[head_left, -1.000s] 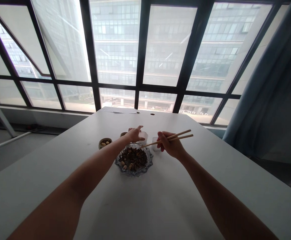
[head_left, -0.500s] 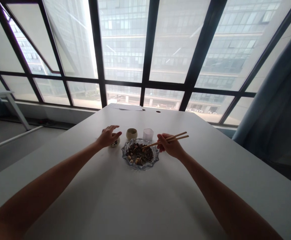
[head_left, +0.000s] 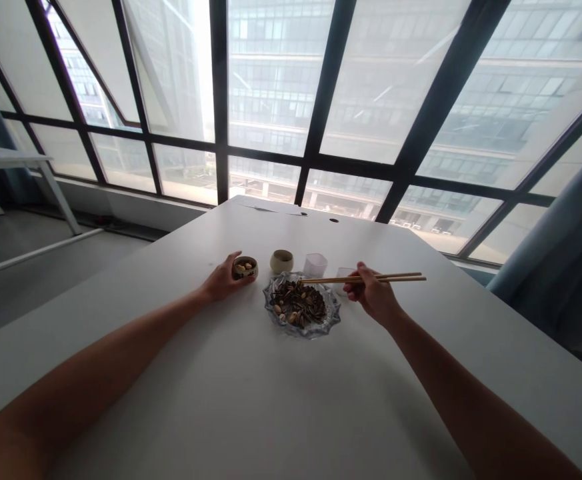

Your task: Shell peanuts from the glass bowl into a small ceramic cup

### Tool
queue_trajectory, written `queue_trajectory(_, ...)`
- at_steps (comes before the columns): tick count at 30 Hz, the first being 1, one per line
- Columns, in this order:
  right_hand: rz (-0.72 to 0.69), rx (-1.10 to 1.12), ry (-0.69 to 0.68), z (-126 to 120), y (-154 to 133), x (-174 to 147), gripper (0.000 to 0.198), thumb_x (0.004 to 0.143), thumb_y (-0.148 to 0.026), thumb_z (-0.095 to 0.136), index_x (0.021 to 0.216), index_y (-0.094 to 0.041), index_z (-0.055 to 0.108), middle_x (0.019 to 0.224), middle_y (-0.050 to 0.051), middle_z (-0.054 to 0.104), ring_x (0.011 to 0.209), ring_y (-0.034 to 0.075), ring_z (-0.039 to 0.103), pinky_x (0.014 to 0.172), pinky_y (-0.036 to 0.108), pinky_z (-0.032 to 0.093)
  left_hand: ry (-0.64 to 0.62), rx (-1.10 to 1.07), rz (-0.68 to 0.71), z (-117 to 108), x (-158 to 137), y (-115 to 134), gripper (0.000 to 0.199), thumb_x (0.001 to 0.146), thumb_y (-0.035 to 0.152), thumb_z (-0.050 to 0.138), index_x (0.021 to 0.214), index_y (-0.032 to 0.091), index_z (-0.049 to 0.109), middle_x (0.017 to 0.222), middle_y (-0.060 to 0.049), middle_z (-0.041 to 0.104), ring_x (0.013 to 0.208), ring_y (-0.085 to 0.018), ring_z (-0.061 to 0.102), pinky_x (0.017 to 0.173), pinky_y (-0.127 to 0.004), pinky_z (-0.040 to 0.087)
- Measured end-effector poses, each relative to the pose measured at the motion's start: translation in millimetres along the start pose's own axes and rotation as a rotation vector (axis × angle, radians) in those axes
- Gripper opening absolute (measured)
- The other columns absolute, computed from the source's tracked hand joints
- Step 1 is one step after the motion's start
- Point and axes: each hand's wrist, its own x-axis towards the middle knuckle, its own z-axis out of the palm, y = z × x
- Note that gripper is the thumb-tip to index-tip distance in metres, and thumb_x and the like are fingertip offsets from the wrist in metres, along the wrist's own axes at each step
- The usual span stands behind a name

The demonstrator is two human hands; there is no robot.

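My left hand (head_left: 219,280) curls around a small ceramic cup (head_left: 251,274) with dark markings; several pale-shelled nuts (head_left: 245,265) lie inside it. In my right hand (head_left: 375,297) is a pair of wooden chopsticks (head_left: 405,276), held level and pointing left. Their tips are over the far side of a scalloped glass dish (head_left: 331,321). Dark striped seeds (head_left: 311,303) fill that dish, with a few pale nuts (head_left: 284,315) near its front left. Whether the tips grip anything is too small to tell.
Behind the dish stand a plain beige cup (head_left: 281,264) and a frosted clear cup (head_left: 315,266). Another clear cup (head_left: 343,280) is partly hidden by my right hand. Paper (head_left: 271,207) lies at the white table's (head_left: 251,387) far end, by the windows.
My left hand has gone from hovering over the marked cup to wrapping its side, uncovering the nuts. My right hand has shifted and the chopsticks lie flatter. The view has turned slightly left.
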Motion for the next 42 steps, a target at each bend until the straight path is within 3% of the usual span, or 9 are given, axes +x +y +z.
queue_trajectory(8,-0.151,-0.206,-0.108,-4,-24,-6,0.058,0.069,-0.074,0.072,0.064,-0.017,0.062,0.048,0.006,0.066,0.033,0.014,0.056,0.032,0.023,0.042,0.001,0.007,0.001,-7,3,0,0.099,0.071,0.069,0.071,0.147,0.016,0.036,0.131,-0.021,0.063,0.118,-0.033,0.064,0.099,-0.051,0.052)
queue_trajectory(13,-0.218,-0.223,-0.079,-16,-43,-6,0.06,0.068,-0.076,0.072,0.063,-0.017,0.062,0.049,0.006,0.067,0.033,0.014,0.057,0.031,0.023,0.042,0.065,0.143,0.14,-4,27,44,0.082,0.083,0.068,0.058,0.142,0.014,0.046,0.146,-0.021,0.052,0.136,-0.037,0.048,0.11,-0.056,0.041)
queue_trajectory(17,-0.228,-0.168,0.047,-32,-43,-8,0.06,0.068,-0.077,0.071,0.063,-0.017,0.062,0.047,0.005,0.065,0.032,0.014,0.055,0.031,0.023,0.041,-0.116,0.211,0.308,30,48,105,0.06,0.09,0.058,0.054,0.134,0.017,0.056,0.135,-0.014,0.063,0.13,-0.032,0.054,0.109,-0.051,0.042)
queue_trajectory(20,-0.267,-0.089,0.198,-46,-40,-16,0.058,0.069,-0.075,0.071,0.063,-0.018,0.061,0.047,0.005,0.065,0.032,0.013,0.054,0.031,0.023,0.041,-0.262,0.28,0.367,64,61,140,0.059,0.088,0.053,0.059,0.136,0.018,0.055,0.138,-0.013,0.061,0.132,-0.031,0.053,0.112,-0.049,0.039)
queue_trajectory(24,-0.308,0.016,0.414,-65,-37,-31,0.054,0.074,-0.071,0.07,0.066,-0.018,0.06,0.047,0.003,0.065,0.034,0.013,0.056,0.033,0.023,0.043,-0.423,0.361,0.415,103,78,166,0.075,0.082,0.052,0.066,0.145,0.017,0.045,0.144,-0.015,0.056,0.137,-0.032,0.048,0.116,-0.047,0.032)
queue_trajectory(28,-0.334,0.016,0.523,-75,-40,-45,0.053,0.079,-0.07,0.065,0.069,-0.018,0.059,0.049,0.003,0.066,0.035,0.014,0.057,0.035,0.024,0.044,-0.529,0.42,0.412,134,92,181,0.087,0.08,0.055,0.069,0.149,0.015,0.035,0.142,-0.018,0.057,0.138,-0.034,0.046,0.118,-0.051,0.024)
queue_trajectory(32,-0.43,-0.142,0.505,-74,-48,-59,0.051,0.086,-0.067,0.059,0.069,-0.019,0.059,0.052,0.003,0.067,0.037,0.014,0.059,0.038,0.026,0.046,-0.526,0.36,0.475,154,99,187,0.081,0.079,0.046,0.072,0.147,0.02,0.036,0.128,-0.013,0.067,0.13,-0.034,0.053,0.115,-0.055,0.025)
queue_trajectory(38,-0.597,-0.547,0.341,-74,-54,-77,0.047,0.093,-0.063,0.051,0.071,-0.024,0.062,0.058,0.005,0.07,0.044,0.017,0.063,0.044,0.031,0.053,-0.403,0.232,0.776,159,90,183,0.088,0.076,0.027,0.073,0.152,0.024,0.03,0.129,-0.013,0.062,0.121,-0.033,0.057,0.11,-0.049,0.033)
queue_trajectory(42,-0.647,-0.691,0.254,-81,-50,-75,0.046,0.097,-0.061,0.046,0.072,-0.025,0.062,0.059,0.004,0.071,0.046,0.018,0.065,0.045,0.031,0.054,-0.391,0.187,0.781,157,87,180,0.093,0.076,0.029,0.074,0.155,0.021,0.025,0.129,-0.013,0.062,0.122,-0.033,0.056,0.11,-0.048,0.035)
